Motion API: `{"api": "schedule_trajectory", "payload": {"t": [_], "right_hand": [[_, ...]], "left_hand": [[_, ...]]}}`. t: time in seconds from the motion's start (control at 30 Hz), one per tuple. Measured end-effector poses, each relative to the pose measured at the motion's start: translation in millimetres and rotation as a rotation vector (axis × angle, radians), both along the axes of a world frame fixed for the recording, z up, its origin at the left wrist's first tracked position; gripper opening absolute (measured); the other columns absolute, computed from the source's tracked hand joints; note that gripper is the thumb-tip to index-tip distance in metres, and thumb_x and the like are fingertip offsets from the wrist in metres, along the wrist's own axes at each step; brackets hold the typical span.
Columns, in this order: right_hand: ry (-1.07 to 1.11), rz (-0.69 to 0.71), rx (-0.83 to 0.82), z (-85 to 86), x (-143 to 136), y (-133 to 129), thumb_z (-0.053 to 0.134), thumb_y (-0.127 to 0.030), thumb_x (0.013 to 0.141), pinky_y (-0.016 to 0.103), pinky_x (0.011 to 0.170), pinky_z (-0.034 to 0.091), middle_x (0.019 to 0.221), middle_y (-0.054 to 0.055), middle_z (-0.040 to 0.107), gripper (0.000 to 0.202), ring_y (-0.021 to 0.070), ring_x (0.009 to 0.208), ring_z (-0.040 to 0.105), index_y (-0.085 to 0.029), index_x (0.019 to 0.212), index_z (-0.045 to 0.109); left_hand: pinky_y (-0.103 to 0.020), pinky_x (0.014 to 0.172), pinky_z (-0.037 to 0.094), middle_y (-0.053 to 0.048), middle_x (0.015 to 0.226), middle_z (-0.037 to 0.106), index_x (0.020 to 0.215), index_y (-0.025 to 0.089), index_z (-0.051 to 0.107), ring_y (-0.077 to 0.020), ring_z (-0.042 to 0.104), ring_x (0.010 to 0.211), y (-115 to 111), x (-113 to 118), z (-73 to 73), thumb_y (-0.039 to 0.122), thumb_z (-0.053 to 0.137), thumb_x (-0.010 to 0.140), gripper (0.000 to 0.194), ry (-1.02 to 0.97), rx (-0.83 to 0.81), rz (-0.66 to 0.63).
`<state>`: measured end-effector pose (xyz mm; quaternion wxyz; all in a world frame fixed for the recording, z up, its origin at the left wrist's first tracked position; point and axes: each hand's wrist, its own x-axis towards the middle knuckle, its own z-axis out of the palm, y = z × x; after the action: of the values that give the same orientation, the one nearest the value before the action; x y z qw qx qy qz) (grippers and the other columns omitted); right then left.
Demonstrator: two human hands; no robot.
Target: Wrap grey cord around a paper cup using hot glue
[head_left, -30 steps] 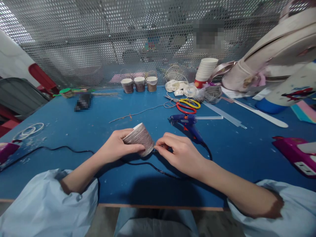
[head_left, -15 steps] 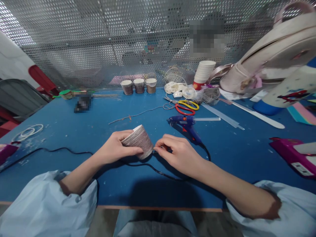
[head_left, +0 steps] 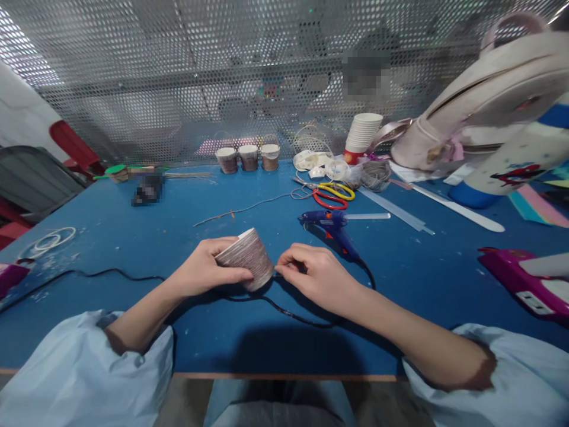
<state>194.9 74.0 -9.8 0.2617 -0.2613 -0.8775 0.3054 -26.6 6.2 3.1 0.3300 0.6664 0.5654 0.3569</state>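
My left hand (head_left: pixel 208 268) grips a paper cup (head_left: pixel 249 260) wound with grey-brown yarn, its thumb in front and the fingers partly hidden behind. The cup is tilted, its white rim to the upper left and its base toward my right hand. Close beside that base, my right hand (head_left: pixel 317 274) is closed in a pinch of thumb and forefinger; whatever lies between the fingertips is too small to make out. Beyond the right hand lies a blue glue gun (head_left: pixel 329 222) with a clear glue stick in its back.
Three wrapped cups (head_left: pixel 248 158) stand along the mesh panel. Scissors (head_left: pixel 331 200), a grey yarn ball (head_left: pixel 376 175) and stacked paper cups (head_left: pixel 363 135) lie back right, near a pale backpack (head_left: pixel 484 98). A black cord (head_left: pixel 284 307) crosses under my hands; a magenta power strip (head_left: pixel 518 279) sits right.
The view has shifted slightly, so most things sit a little farther left and lower. My hands and the cup keep almost the same pose.
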Motion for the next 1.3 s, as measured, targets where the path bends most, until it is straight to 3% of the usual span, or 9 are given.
{"api": "schedule_trajectory", "payload": {"t": [0.27,0.47,0.7,0.8,0.97,1.13,1.3], "right_hand": [[0.014,-0.001,-0.125,0.2,-2,0,0.058,-0.019,0.082,0.023,0.057,0.035,0.064,-0.003,0.051,0.011,0.0096,0.059,0.046,-0.017,0.071,0.062],[0.048,0.018,-0.42,8.4,-1,5,0.054,-0.027,0.084,0.023,0.057,0.037,0.071,-0.001,0.058,0.015,0.0095,0.061,0.046,-0.015,0.081,0.064],[0.105,0.099,-0.789,2.4,-6,11,0.05,-0.043,0.086,0.022,0.053,0.036,0.07,-0.001,0.055,0.032,0.0101,0.06,0.048,-0.015,0.093,0.065],[0.105,0.1,-0.741,2.5,-7,12,0.052,-0.044,0.086,0.022,0.053,0.036,0.071,0.0,0.057,0.034,0.0097,0.059,0.046,-0.015,0.096,0.065],[0.159,0.038,-0.584,3.4,-6,15,0.048,-0.04,0.089,0.023,0.056,0.039,0.077,0.002,0.06,0.032,0.0099,0.06,0.048,-0.015,0.102,0.063],[0.17,0.022,-0.52,-1.4,-6,17,0.047,-0.041,0.089,0.024,0.059,0.042,0.081,0.003,0.062,0.034,0.0115,0.066,0.053,-0.015,0.105,0.063],[0.138,0.04,-0.501,-8.7,-9,18,0.047,-0.041,0.089,0.026,0.065,0.045,0.088,0.007,0.065,0.036,0.0152,0.078,0.058,-0.012,0.106,0.062]], "left_hand": [[-0.03,0.067,0.05,-0.007,0.081,0.068,0.068,0.013,0.07,-0.0197,0.062,0.073,2,-3,-0.6,0.034,0.074,0.066,0.022,0.016,0.073,-0.045],[-0.033,0.079,0.049,-0.009,0.095,0.068,0.081,0.015,0.071,-0.023,0.062,0.088,5,-12,-4.4,0.032,0.074,0.068,0.022,0.005,0.108,-0.177],[-0.038,0.098,0.04,-0.008,0.108,0.067,0.089,0.018,0.071,-0.0232,0.059,0.103,6,-10,-4.5,0.026,0.07,0.074,0.017,0.119,0.185,-0.394],[-0.038,0.101,0.039,-0.009,0.117,0.063,0.095,0.019,0.071,-0.0237,0.056,0.111,6,-7,-5.2,0.025,0.065,0.079,0.018,0.151,0.212,-0.385],[-0.035,0.098,0.04,-0.01,0.126,0.056,0.105,0.019,0.064,-0.0225,0.052,0.115,8,-2,-7.6,0.022,0.06,0.082,0.024,0.214,0.268,-0.202],[-0.027,0.072,0.047,-0.005,0.1,0.062,0.107,0.016,0.055,-0.0144,0.058,0.08,11,-3,-14.2,0.013,0.052,0.079,0.028,0.284,0.204,0.013],[-0.026,0.071,0.044,-0.004,0.094,0.057,0.102,0.016,0.054,-0.0139,0.053,0.079,11,-3,-15.6,0.009,0.048,0.075,0.029,0.335,0.26,-0.023]]}}
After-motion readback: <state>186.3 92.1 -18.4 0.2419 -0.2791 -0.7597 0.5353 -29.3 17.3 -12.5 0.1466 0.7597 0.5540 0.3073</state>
